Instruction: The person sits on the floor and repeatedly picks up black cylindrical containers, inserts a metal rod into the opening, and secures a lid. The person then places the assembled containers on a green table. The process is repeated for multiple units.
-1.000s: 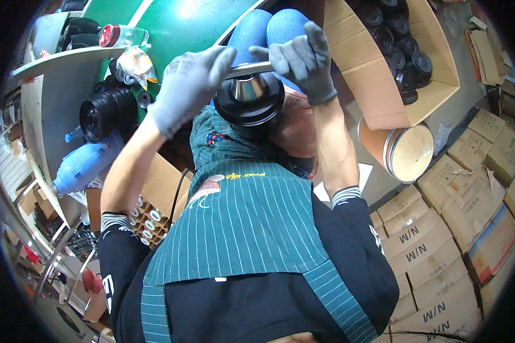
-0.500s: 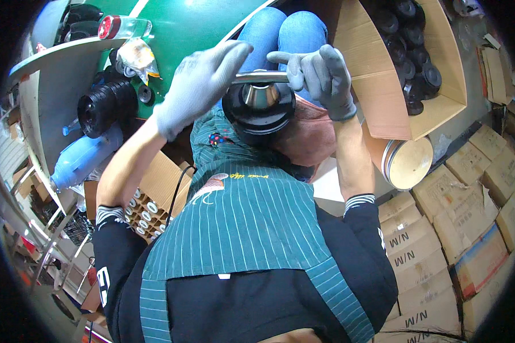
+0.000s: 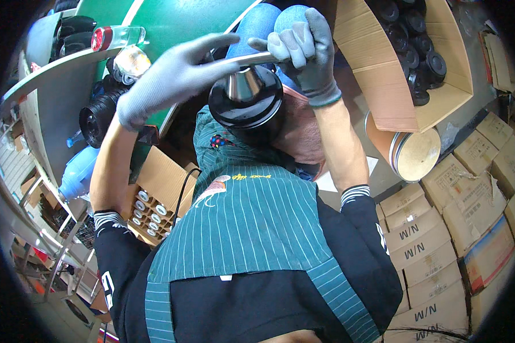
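Two gloved hands, left hand [image 3: 174, 75] half-open at metal bar [image 3: 254, 59], right hand [image 3: 309, 60] curled over it

Green surface [image 3: 180, 28] ahead; grey floor [image 3: 479, 94] at right.

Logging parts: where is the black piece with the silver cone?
Head view, upper middle: the black piece is below the silver bar, left of the right hand.

Fairly bright, cool light fills the scene, leaving a pale sheen on the green tabletop [image 3: 177, 26] and sharp highlights on the metal cone [image 3: 243, 86]. Shadow darkens the space below the tabletop. The gloved left hand [image 3: 174, 77] looks softly blurred. Straight edges bow toward the black, rounded rim.
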Motion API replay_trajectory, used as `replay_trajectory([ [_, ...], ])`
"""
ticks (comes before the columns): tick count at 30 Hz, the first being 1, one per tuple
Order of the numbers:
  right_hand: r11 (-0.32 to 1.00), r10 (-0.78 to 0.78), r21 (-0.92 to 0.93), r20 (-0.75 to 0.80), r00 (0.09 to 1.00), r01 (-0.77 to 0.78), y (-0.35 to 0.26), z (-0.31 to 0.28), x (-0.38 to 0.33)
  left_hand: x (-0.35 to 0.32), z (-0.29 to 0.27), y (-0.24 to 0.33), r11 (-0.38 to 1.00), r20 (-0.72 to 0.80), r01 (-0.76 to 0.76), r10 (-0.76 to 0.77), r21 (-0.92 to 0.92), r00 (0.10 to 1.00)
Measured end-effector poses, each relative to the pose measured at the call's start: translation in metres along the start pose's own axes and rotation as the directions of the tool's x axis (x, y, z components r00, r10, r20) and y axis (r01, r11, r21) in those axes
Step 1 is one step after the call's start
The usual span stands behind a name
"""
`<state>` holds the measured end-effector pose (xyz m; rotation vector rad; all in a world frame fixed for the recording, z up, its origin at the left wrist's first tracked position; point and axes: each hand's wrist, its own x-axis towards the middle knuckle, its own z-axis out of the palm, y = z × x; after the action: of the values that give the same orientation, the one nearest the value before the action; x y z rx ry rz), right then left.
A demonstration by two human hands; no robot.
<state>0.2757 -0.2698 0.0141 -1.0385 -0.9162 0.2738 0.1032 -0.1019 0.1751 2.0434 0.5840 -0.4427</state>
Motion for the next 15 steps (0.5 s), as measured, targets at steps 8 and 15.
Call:
replay_trajectory([
  [8,-0.178,0.138,0.740,0.671,0.728,-0.648,0.064,0.048,0.013,-0.053,0.069,0.052,0.814,-0.212,0.075,0.060,0.576,0.975],
  [15,-0.136,0.320,0.575,0.796,0.513,-0.807,0.076,0.075,0.021,-0.050,0.095,0.063,0.817,-0.367,0.304,-0.122,0.490,0.922],
])
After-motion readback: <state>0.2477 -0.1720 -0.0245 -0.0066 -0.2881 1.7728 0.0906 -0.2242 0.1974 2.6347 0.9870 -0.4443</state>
